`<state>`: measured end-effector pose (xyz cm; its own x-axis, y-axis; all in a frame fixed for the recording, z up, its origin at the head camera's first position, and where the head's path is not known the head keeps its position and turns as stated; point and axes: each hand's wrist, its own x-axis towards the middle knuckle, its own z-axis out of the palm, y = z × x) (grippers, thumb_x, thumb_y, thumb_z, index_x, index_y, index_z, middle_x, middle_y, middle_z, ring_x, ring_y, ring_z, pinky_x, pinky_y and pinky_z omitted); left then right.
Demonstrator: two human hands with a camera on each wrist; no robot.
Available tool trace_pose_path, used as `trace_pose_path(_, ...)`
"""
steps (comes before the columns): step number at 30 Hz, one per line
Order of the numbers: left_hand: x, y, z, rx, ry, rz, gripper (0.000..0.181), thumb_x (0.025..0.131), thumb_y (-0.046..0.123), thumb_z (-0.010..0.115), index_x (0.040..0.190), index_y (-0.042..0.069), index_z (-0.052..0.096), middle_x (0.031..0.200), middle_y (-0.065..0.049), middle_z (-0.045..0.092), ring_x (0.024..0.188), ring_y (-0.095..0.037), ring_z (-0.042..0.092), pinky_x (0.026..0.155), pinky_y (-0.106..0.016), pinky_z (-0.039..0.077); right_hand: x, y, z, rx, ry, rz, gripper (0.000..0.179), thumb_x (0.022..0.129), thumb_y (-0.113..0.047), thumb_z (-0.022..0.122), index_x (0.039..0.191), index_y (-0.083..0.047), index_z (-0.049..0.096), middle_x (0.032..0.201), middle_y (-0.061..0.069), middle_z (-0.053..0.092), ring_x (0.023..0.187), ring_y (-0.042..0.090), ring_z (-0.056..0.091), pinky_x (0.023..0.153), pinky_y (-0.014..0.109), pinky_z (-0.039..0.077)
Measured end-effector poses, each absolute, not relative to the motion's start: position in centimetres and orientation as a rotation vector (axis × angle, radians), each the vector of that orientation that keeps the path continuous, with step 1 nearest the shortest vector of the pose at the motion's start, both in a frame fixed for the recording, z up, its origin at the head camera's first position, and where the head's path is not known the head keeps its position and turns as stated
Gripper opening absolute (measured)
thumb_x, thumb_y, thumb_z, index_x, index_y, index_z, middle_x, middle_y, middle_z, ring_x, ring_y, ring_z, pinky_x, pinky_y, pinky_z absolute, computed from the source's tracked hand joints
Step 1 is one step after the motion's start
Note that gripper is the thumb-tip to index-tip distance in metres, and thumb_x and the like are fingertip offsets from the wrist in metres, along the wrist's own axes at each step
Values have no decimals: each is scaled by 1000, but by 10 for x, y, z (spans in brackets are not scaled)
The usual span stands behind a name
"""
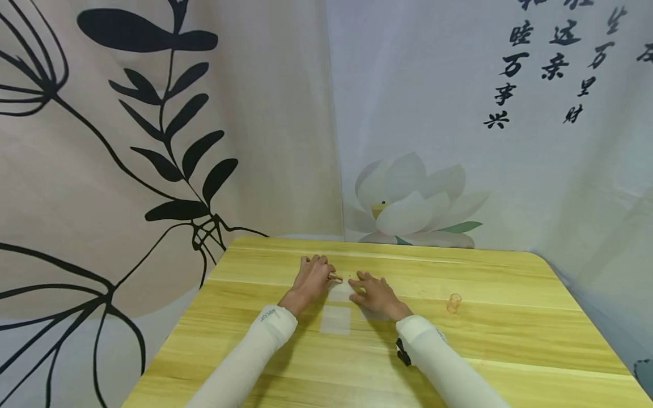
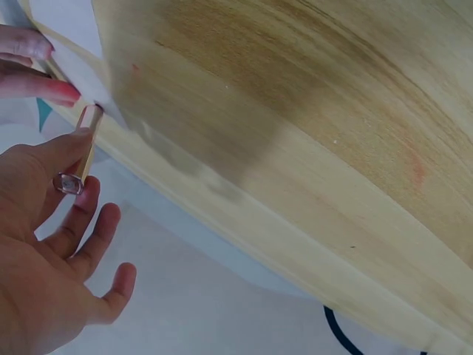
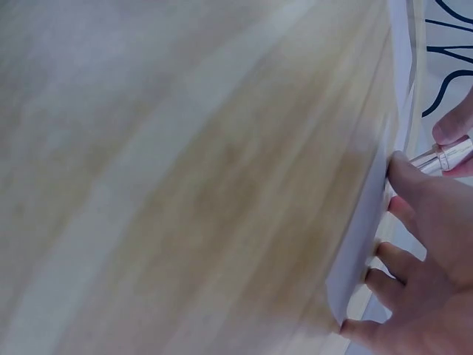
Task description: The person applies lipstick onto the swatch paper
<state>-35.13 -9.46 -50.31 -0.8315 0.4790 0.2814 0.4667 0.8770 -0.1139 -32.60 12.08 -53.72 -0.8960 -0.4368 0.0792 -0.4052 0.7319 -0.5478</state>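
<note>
My left hand (image 1: pixel 310 281) pinches a slim rose-gold tube (image 2: pixel 89 140), shaped like a lipstick, between thumb and fingers; its other fingers are spread. The tube's squared metallic end (image 2: pixel 68 183) points back toward the palm, and its far end is close over a small white paper (image 1: pixel 339 292). My right hand (image 1: pixel 376 296) lies low beside it with fingers apart, fingertips at the edge of a white sheet (image 3: pixel 361 229). In the left wrist view red shows on a right fingertip (image 2: pixel 63 91).
Another white paper square (image 1: pixel 335 321) lies nearer me on the wooden table (image 1: pixel 510 345), and one (image 1: pixel 374 313) is partly under the right hand. A small see-through orange cylinder (image 1: pixel 453 303) stands to the right. Faint red smudges (image 2: pixel 416 166) mark the wood. A printed curtain (image 1: pixel 285 141) hangs behind.
</note>
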Motion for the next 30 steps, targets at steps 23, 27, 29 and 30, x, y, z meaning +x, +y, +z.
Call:
trace_pose_path(23, -349, -95, -501, -744, -2738, 104, 17, 90, 29, 84, 106, 25, 83, 97, 3, 67, 95, -20, 62, 93, -47, 43, -329, 118, -535, -700, 2884, -826, 47, 103, -26, 67, 146, -6, 60, 159, 28, 38, 147, 52, 33, 115, 75, 19)
trace_pose_path(27, -348, -94, -500, -746, -2752, 110, 16, 90, 29, 83, 106, 25, 83, 97, 4, 67, 95, -19, 61, 93, -47, 43, -328, 119, -535, -697, 2888, -828, 47, 103, -26, 67, 145, -6, 61, 159, 28, 39, 147, 51, 35, 115, 75, 20)
trace_pose_path(29, -348, -94, -500, -748, -2761, 109, 15, 90, 29, 82, 105, 25, 83, 97, 3, 67, 95, -19, 61, 94, -48, 43, -328, 119, -535, -689, 2885, -829, 47, 103, -25, 67, 145, -6, 61, 159, 28, 39, 147, 51, 34, 115, 75, 20)
trace_pose_path(30, -348, -94, -500, -748, -2761, 110, 14, 90, 29, 82, 104, 25, 83, 97, 3, 67, 95, -19, 61, 94, -48, 43, -327, 119, -535, -685, 2883, -828, 47, 103, -25, 67, 145, -6, 60, 159, 28, 39, 148, 50, 34, 115, 75, 19)
